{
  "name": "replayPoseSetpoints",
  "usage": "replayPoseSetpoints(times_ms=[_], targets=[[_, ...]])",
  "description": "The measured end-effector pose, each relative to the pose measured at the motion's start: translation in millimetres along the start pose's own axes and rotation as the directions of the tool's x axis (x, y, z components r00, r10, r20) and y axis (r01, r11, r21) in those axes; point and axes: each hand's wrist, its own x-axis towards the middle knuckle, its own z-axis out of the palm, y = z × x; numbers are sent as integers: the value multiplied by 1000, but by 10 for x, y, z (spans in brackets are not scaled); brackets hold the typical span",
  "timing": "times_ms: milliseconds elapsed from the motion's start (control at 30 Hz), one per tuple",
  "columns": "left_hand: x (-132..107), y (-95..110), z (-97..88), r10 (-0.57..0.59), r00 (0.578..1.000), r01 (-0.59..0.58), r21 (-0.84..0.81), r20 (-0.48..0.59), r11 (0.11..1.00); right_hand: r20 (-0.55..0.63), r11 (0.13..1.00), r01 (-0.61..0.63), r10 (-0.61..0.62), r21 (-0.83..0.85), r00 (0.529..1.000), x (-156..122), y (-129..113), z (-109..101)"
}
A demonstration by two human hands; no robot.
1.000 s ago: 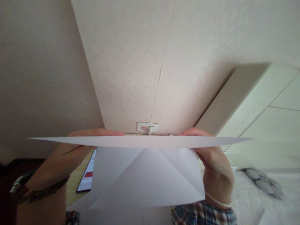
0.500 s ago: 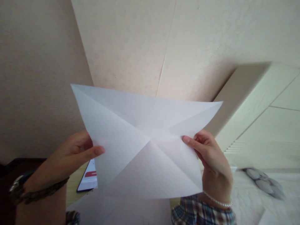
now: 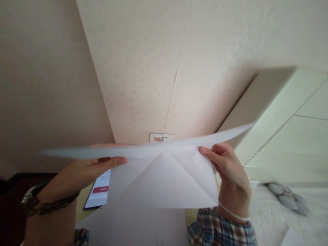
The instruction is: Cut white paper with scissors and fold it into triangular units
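Note:
A creased sheet of white paper (image 3: 164, 184) is held up in front of me, its diagonal folds meeting near the middle. The far half leans back, so I see it almost edge-on, while the near half hangs down. My left hand (image 3: 99, 164) pinches the left side, thumb on the near face and fingers behind. On the right side, my right hand (image 3: 222, 160) grips the paper between thumb and curled fingers. Beneath it, another white sheet (image 3: 138, 225) lies on the wooden table (image 3: 88, 194).
A tablet or phone with a lit screen (image 3: 98, 191) lies behind my left wrist. A socket (image 3: 161, 137) is on the wall ahead. To the right stand a pale cabinet (image 3: 287, 136) and a whitish quilted surface (image 3: 266, 218) bearing a grey, petal-shaped item (image 3: 288, 198).
The paper's far half has tipped back from facing me to nearly edge-on, uncovering the wall socket. My left hand has shifted slightly right, its thumb further in on the sheet.

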Motion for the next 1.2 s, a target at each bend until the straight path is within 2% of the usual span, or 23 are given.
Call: replayPoseSetpoints(times_ms=[33, 100, 200, 267, 400, 467, 567, 633, 700, 800, 833, 900, 967, 1033, 1100, 1200], targets=[[4, 14, -2, 44, 993, -43, -14, 110, 999, 18, 1000, 10, -10, -2, 1000, -10, -8, -8], [15, 39, -7, 186, 962, -190, 2, 199, 982, 73, 999, -15, 12, 36, 997, -41, -33, -11], [46, 31, -28, 333, 918, -356, 82, 214, 931, 107, 985, -118, 104, 126, 989, -82, -66, 16], [70, -1, -54, 374, 901, -405, 121, 219, 906, 103, 980, -133, 119, 148, 988, -93, -70, 36], [74, -53, -112, 298, 913, -340, 117, 279, 933, 89, 994, -57, 49, 94, 995, -95, -38, 24], [45, -49, -130, 263, 927, -297, 95, 268, 950, 92, 999, -28, 24, 34, 995, -94, -27, -2], [-16, -15, -106, 224, 972, -226, 22, 72, 974, 137, 994, 55, -42, -90, 990, -77, -42, -19], [-42, 3, -47, 181, 983, -181, 21, 4, 983, 222, 974, 153, -114, -167, 968, -56, -70, 1], [-38, -1, 38, 202, 972, -213, 87, 116, 973, 340, 938, 266, -181, -224, 923, -35, -102, 47], [10, -43, 175, 294, 872, -381, 163, 392, 910, 481, 869, 406, -238, -283, 844, -33, -147, 133], [27, -57, 212, 283, 842, -404, 188, 460, 895, 511, 853, 431, -240, -295, 825, -43, -160, 158], [52, -71, 268, 238, 809, -408, 222, 537, 886, 546, 842, 445, -228, -305, 806, -76, -181, 195], [63, -61, 298, 216, 814, -399, 248, 539, 883, 531, 855, 421, -215, -304, 820, -110, -192, 212], [70, -32, 315, 230, 849, -388, 267, 476, 882, 461, 879, 379, -220, -288, 860, -127, -190, 214], [84, -1, 331, 237, 883, -350, 232, 405, 908, 349, 914, 326, -232, -241, 908, -119, -173, 206], [118, 20, 363, 188, 930, -209, 32, 316, 977, 117, 957, 266, -253, -116, 960, -75, -121, 188]])
